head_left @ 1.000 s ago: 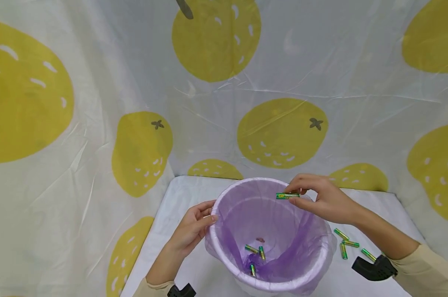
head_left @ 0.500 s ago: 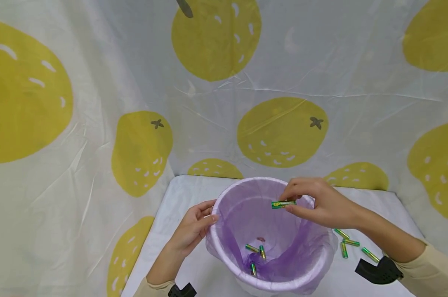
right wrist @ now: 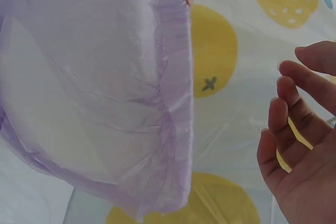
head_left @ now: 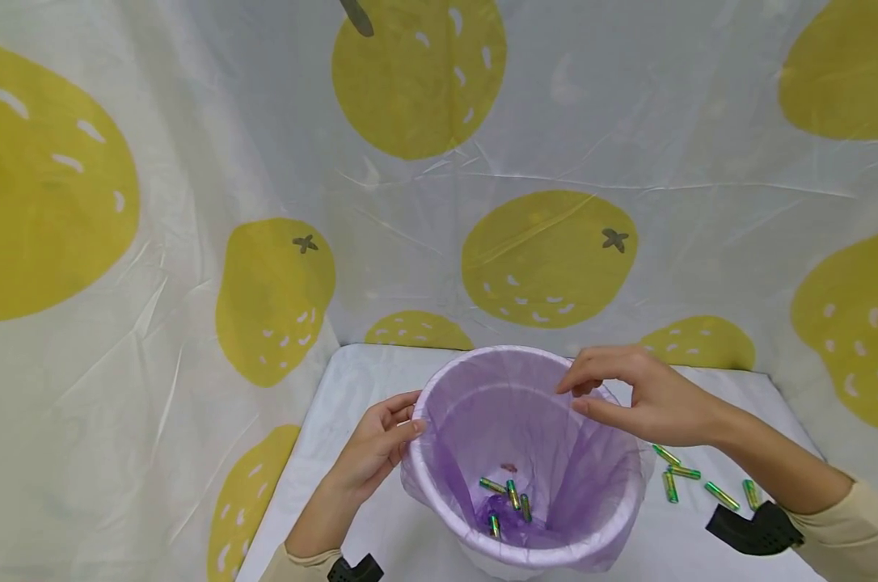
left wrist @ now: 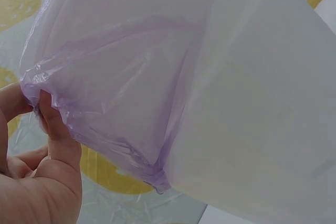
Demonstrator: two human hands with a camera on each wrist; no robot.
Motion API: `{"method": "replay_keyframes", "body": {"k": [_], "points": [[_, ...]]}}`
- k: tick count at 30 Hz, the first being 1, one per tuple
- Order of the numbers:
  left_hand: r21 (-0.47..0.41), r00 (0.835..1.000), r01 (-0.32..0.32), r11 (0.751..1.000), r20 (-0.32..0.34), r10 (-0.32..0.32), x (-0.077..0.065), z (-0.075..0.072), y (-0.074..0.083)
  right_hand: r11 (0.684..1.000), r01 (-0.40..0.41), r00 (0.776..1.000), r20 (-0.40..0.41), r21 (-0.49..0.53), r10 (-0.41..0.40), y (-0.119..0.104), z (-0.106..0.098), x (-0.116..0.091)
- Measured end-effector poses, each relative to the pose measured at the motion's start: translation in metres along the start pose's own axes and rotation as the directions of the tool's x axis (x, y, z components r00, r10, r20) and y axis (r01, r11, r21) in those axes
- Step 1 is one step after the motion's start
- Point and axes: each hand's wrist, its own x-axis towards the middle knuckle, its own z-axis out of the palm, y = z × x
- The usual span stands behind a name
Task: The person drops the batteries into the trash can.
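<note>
Four green batteries [head_left: 512, 495], up from three half a second ago, lie in the purple-lined bin [head_left: 512, 422] below the right hand [head_left: 637, 398], which has released one and hovers, fingers parted. The left hand [head_left: 376, 446] still grips the rim [head_left: 548, 559].

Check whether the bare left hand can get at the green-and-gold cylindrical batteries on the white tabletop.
Probably not directly: the left hand grips the rim of the round pale bin with the translucent purple liner, which stands between it and those batteries.
</note>
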Motion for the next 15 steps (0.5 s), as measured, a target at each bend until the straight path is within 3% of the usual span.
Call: {"method": "replay_keyframes", "body": {"k": [4,15], "points": [[0.000,1.000,0.002,1.000,-0.002,-0.002,0.000,0.000,0.000,1.000,0.008,1.000,-0.003,-0.006,-0.008,0.002,-0.001,-0.006],[0.008,1.000,0.000,1.000,-0.010,0.001,-0.001,0.002,0.001,0.989,-0.096,0.992,-0.092,-0.110,0.086,0.011,-0.009,-0.037]]}}
